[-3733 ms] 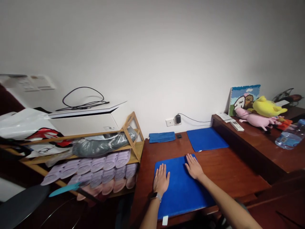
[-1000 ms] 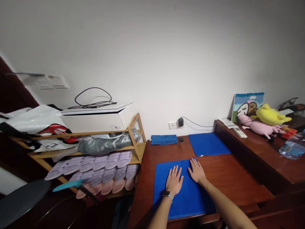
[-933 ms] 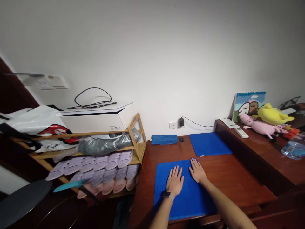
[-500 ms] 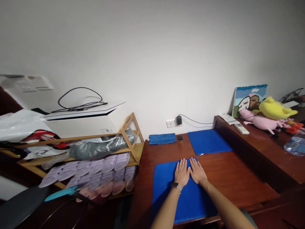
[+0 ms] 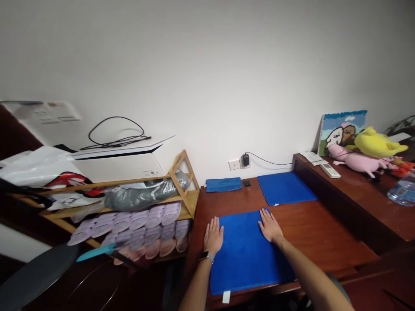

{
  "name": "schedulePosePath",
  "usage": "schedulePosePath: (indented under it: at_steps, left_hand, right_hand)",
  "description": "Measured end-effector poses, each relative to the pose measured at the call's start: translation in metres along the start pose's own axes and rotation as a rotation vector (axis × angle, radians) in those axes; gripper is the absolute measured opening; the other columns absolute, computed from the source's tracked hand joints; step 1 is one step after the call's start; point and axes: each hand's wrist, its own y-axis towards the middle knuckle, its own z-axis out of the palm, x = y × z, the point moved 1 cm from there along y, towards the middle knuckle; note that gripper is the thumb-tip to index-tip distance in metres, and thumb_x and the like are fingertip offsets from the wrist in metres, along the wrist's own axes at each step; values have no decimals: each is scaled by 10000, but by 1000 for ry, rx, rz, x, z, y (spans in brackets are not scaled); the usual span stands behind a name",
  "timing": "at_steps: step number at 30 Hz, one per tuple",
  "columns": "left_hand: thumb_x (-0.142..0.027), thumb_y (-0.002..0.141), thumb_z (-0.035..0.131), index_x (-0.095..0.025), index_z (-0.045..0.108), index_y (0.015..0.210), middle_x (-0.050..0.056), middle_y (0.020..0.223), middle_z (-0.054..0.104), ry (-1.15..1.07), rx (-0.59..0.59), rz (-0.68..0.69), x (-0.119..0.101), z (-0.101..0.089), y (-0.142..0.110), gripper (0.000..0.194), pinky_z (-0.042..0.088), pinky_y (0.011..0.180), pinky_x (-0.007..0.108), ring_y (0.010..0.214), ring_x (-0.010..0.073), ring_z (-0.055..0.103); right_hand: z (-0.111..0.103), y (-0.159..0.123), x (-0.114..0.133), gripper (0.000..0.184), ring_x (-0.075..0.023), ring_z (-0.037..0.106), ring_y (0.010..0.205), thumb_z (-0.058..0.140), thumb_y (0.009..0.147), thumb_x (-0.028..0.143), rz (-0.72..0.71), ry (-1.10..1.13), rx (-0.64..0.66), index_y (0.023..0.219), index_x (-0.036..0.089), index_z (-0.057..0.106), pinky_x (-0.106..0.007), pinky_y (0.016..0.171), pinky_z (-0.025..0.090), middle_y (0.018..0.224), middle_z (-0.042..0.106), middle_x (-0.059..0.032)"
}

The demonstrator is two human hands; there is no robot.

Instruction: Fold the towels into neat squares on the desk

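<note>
A blue cloth [image 5: 244, 255] lies spread flat on the brown wooden desk [image 5: 308, 229], with a white tag [image 5: 226, 296] at its near edge. My left hand [image 5: 214, 236], a watch on its wrist, rests flat at the cloth's upper left corner with fingers stretched out. On the upper right corner lies my right hand [image 5: 270, 226], palm down and fingers extended. Neither hand grips anything. Farther back are a second flat blue cloth [image 5: 287, 188] and a folded blue cloth [image 5: 223, 185] by the wall.
Left of the desk stands a wooden rack [image 5: 191, 203] with lilac slippers [image 5: 155, 216] and a white box [image 5: 119, 166]. A raised desk section on the right bears a remote control [image 5: 330, 170], a pink plush toy [image 5: 356, 163] and a water bottle [image 5: 402, 192]. A black adapter [image 5: 245, 160] is plugged into the wall.
My left hand has slid left from beside my right hand to the cloth's left edge. My right hand stays near the upper right corner. The cloth's white tag now shows.
</note>
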Motion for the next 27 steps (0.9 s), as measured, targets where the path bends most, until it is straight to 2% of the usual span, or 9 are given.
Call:
schedulePosePath:
  at_steps: [4, 6, 8, 12, 15, 17, 19, 25, 27]
  left_hand:
    - [-345, 1064, 226, -112, 412, 1584, 133, 1642, 413, 3, -72, 70, -22, -15, -11, 600, 294, 1273, 480, 1542, 256, 353]
    - [-353, 1075, 222, -133, 407, 1588, 114, 1651, 403, -32, -98, 172, -48, -19, -22, 588, 288, 1279, 478, 1549, 241, 338]
    - [-375, 1086, 221, -174, 368, 1609, 82, 1670, 376, -85, -108, 277, -80, -19, -36, 579, 281, 1284, 475, 1561, 225, 309]
    - [-429, 1091, 213, -223, 295, 1637, 45, 1701, 320, -160, -43, 390, -141, -10, -60, 589, 282, 1287, 477, 1578, 222, 266]
    - [-441, 1090, 204, -236, 292, 1639, 48, 1689, 347, -167, 43, 398, -163, -6, -68, 593, 276, 1289, 487, 1570, 229, 289]
    - [-446, 1090, 206, -244, 277, 1643, 44, 1688, 347, -163, 71, 385, -158, -5, -71, 593, 271, 1291, 479, 1568, 224, 295]
    - [-460, 1089, 219, -249, 256, 1648, 41, 1691, 334, -147, 66, 358, -139, -6, -76, 598, 278, 1289, 477, 1568, 224, 294]
    - [-465, 1083, 239, -185, 300, 1635, 93, 1673, 358, -33, -32, 82, -38, -6, -107, 621, 314, 1266, 519, 1556, 269, 319]
    - [-442, 1081, 251, -162, 315, 1629, 109, 1658, 386, -10, -63, 28, -16, -9, -114, 618, 327, 1259, 515, 1544, 270, 345]
  right_hand:
    - [-12, -1, 3, 764, -228, 69, 1611, 172, 1041, 527, 0, -31, 99, 1653, 69, 168, -405, 1305, 54, 1737, 117, -106]
    - [-11, -13, 8, 762, -233, 79, 1610, 169, 1045, 538, -43, -22, 62, 1653, 80, 181, -421, 1307, 72, 1733, 123, -108]
    - [-2, -33, 14, 749, -232, 95, 1608, 133, 1054, 546, -99, -1, -41, 1656, 104, 194, -445, 1308, 94, 1728, 149, -101]
    - [25, -81, 26, 722, -234, 145, 1602, 114, 1068, 529, -138, 14, -103, 1646, 116, 241, -462, 1307, 135, 1711, 209, -99]
    - [30, -99, 30, 684, -234, 156, 1600, 131, 1072, 494, -122, 12, -74, 1644, 139, 254, -467, 1309, 135, 1710, 218, -85]
    - [27, -102, 31, 683, -233, 148, 1601, 146, 1071, 499, -115, 14, -58, 1645, 142, 245, -467, 1309, 130, 1714, 199, -77]
    - [22, -101, 32, 698, -229, 137, 1603, 148, 1070, 519, -107, 21, -48, 1645, 134, 232, -459, 1310, 122, 1716, 186, -74]
    - [19, -98, 32, 711, -221, 123, 1606, 130, 1068, 543, -81, 48, -40, 1651, 143, 201, -454, 1312, 102, 1720, 177, -61]
    - [18, -98, 33, 712, -222, 123, 1606, 133, 1068, 540, -77, 52, -34, 1652, 137, 198, -457, 1311, 103, 1719, 178, -67]
